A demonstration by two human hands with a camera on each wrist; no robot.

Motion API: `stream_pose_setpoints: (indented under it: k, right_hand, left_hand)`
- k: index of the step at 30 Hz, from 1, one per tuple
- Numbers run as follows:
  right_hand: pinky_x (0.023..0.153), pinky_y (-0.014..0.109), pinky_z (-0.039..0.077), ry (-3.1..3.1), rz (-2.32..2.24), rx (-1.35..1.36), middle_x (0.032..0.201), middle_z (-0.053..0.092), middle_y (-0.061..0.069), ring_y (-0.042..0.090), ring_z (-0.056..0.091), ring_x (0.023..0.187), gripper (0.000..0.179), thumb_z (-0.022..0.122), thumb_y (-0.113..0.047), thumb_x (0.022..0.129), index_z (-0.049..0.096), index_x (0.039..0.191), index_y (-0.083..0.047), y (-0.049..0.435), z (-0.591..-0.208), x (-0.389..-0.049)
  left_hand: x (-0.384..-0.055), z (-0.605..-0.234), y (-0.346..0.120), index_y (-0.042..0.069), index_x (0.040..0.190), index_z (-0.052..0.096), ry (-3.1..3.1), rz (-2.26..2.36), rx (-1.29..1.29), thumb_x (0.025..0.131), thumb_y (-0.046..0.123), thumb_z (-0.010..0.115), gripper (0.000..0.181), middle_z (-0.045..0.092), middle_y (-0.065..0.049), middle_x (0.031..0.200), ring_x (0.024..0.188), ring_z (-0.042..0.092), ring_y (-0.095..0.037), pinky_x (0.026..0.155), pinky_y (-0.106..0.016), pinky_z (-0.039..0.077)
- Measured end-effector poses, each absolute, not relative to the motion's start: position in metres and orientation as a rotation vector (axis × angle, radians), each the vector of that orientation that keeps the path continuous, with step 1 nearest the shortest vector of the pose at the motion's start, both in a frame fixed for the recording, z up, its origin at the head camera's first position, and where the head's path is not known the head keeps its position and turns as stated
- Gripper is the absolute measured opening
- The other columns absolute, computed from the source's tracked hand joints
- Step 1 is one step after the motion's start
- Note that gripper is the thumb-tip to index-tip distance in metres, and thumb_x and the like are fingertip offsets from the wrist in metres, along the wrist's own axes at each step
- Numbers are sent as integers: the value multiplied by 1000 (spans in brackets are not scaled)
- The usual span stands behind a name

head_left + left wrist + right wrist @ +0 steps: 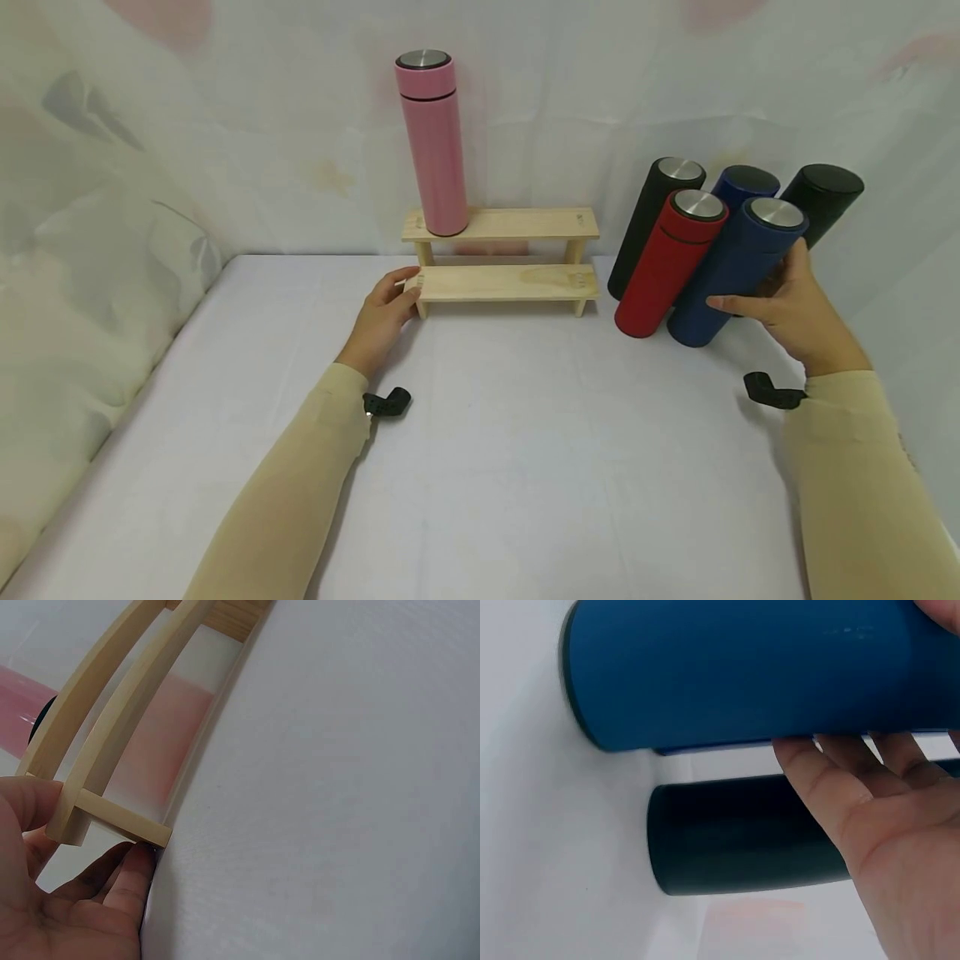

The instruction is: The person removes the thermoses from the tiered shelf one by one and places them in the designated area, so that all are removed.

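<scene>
A light wooden two-step rack [510, 285] stands at the back of the table. My left hand [377, 323] holds the left end of its lower step, thumb against the plank [112, 735] and fingers by the leg in the left wrist view. On the upper step a pink thermos flask [435, 150] with a silver lid top stands upright at the left. To the right, my right hand [801, 310] grips a blue thermos flask [735, 265], thumb on the near side and fingers round the back. The right wrist view shows its blue body [727, 675] close up.
Beside the blue flask stand a red flask [667, 271] and a black flask [643, 229]. Behind it are a second blue flask [742, 182] and another black flask [822, 196]. White cloth covers the table [540, 450]; patterned curtains [300, 125] hang behind and at the left.
</scene>
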State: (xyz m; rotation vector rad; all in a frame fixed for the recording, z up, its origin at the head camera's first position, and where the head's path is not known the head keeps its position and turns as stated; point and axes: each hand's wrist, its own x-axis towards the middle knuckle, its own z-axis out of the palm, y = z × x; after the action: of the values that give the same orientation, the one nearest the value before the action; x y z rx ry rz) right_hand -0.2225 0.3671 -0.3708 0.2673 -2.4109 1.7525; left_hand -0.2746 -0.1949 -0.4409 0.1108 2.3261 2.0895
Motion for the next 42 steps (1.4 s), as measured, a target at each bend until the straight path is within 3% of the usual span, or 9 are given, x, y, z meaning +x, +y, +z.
stream_pose_setpoints:
  k: [18,25,32,42]
  right_hand:
    - [105,19,48,-2472,1714,240,173,28,11,32,42,148,120,87,11,88,11,167,-39,360,-371,-223]
    - [90,14,51,-2491,1617,190,155,44,9,22,55,129,106,85,2,93,17,165,-35,367,-362,-215]
    - [89,14,54,-2165,1954,275,136,54,8,17,64,111,105,79,22,88,26,164,-28,371,-353,-208]
    - [93,13,52,-1984,2013,239,135,53,9,19,63,114,97,74,21,93,29,165,-26,371,-335,-192]
  left_hand:
    - [-274,-442,-195,16,160,54,2321,2088,88,114,21,60,47,52,-21,154,138,55,-29,116,-39,45]
    - [-275,-443,-195,15,159,55,2332,2093,90,114,21,60,46,52,-20,153,137,56,-29,116,-39,46]
    - [-273,-440,-193,14,159,55,2328,2103,105,114,19,60,46,53,-21,152,135,57,-29,115,-40,47]
    - [-274,-440,-192,14,159,54,2337,2089,109,114,19,59,46,52,-21,153,136,57,-30,115,-40,47]
